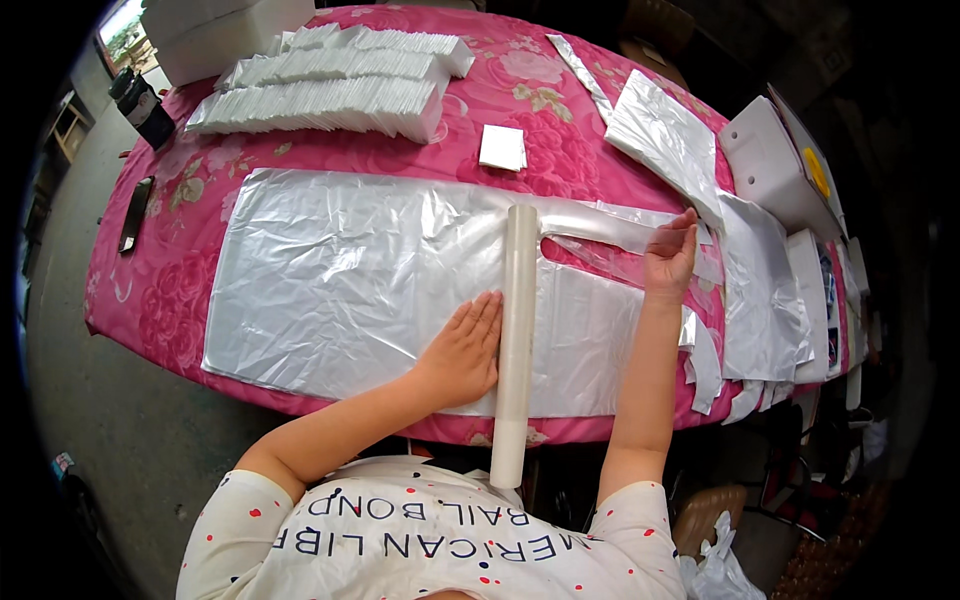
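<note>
A thin whitish plastic bag [320, 270] lies flat on the table, with a long cut-out at its right end that leaves strap-like handles. Across it rests a pale round tube [516, 320], whose near end sticks out past the table edge. My left hand [465, 350] is spread flat on the plastic, its fingers straight and beside the tube's left side. At the right, my right hand [671, 255] is closed in a pinch on the far plastic strap [610, 228]. The strap stretches from the tube to my fingers.
A pink floral tablecloth [170, 290] covers the table. Folded white stacks [330, 85] stand at the far left, near a dark bottle [143, 108] and a phone [135, 215]. Small white squares [502, 147] lie beyond the bag. More plastic sheets [760, 290] and a white box [775, 160] are at right.
</note>
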### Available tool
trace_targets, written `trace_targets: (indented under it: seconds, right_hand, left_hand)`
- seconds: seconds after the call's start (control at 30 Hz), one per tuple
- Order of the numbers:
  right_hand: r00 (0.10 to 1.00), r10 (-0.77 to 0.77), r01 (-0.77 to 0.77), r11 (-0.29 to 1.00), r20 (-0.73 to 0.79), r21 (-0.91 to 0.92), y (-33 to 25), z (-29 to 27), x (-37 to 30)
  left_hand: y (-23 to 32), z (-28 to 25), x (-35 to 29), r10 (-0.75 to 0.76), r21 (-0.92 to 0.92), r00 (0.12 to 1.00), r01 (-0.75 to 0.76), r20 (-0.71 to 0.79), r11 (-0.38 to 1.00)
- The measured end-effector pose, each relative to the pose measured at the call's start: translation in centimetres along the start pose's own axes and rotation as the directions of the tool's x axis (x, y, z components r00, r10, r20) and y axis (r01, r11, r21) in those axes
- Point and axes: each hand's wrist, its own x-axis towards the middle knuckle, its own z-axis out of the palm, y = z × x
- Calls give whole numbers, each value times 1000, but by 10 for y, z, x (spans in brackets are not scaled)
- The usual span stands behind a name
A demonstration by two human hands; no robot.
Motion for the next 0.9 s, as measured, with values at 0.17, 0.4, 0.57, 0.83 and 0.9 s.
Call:
trace_targets:
  seconds: [0.17,0.4,0.57,0.83,0.9]
  right_hand:
    - [980,-199,190,951,-11,-243,-5,96,-22]
    - [851,418,82,494,319,-866,198,204,-124]
    - [561,803,482,-118,202,-868,306,142,-149]
    - [448,806,467,158,387,-870,258,167,-157]
    - [563,678,498,178,473,-849,216,164,-147]
  left_hand:
    - [-1,-2,-2,-4,-29,1000,3,-17,1000]
    - [-9,10,-3,-6,-77,1000,7,14,997]
    - [-6,17,2,73,68,992,-66,-100,996]
    - [-6,12,2,1,-134,960,-40,-279,990]
    - [-16,-4,-6,-25,-159,963,-18,-268,987]
